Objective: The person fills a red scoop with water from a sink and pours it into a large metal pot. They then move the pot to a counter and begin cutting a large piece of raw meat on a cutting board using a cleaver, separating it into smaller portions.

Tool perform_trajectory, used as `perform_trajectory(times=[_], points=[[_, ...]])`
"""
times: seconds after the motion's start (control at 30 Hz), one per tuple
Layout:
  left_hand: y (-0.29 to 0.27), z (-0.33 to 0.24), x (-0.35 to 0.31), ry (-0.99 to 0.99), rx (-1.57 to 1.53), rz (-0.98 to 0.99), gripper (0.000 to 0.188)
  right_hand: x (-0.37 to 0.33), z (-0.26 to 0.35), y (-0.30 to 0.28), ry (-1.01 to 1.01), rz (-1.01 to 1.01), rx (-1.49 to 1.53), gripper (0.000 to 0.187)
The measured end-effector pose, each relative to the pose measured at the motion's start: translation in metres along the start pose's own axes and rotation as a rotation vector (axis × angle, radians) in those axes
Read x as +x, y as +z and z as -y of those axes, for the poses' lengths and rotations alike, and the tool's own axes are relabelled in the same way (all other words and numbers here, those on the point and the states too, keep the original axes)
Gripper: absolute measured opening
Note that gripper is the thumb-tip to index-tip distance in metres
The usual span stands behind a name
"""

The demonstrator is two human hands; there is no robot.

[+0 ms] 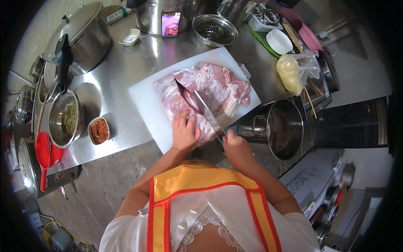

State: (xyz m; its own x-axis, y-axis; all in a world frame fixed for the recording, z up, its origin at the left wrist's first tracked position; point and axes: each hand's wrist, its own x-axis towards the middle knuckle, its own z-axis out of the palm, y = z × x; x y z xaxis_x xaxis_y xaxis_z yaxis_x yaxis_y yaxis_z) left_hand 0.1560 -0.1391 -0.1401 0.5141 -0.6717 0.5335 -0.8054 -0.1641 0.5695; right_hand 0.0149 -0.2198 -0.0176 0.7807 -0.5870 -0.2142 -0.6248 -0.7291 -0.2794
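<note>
A large slab of raw pale-pink meat (214, 82) lies across a white cutting board (145, 94) on the steel counter. My right hand (236, 147) is closed round the handle of a kitchen knife (208, 112). Its blade points away and to the left, resting at a long cut that gapes open in the meat's left half. On the near left part of the meat, my left hand (184, 131) lies with its fingers stretched out, just left of the blade. The blade's lower edge is partly hidden in the cut.
Left of the board are a small dish of red paste (100, 131), a steel bowl (79, 124), a red ladle (43, 153) and a big lidded pot (86, 42). Behind stand a phone (171, 24) and a bowl of dark liquid (215, 30). To the right are a yellow-filled bag (290, 73) and a deep steel pot (285, 126).
</note>
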Motion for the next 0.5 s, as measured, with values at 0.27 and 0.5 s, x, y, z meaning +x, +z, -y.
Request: perform_trajectory(times=[0.27,0.5], points=[[-0.002,0.004,-0.001,-0.028,0.026,0.004,0.039,0.033,0.011,0.008,0.116,0.09,-0.044,0.016],[-0.002,-0.003,-0.005,-0.017,0.015,0.034,0.039,0.002,-0.002,0.013,0.03,0.002,-0.021,0.007]])
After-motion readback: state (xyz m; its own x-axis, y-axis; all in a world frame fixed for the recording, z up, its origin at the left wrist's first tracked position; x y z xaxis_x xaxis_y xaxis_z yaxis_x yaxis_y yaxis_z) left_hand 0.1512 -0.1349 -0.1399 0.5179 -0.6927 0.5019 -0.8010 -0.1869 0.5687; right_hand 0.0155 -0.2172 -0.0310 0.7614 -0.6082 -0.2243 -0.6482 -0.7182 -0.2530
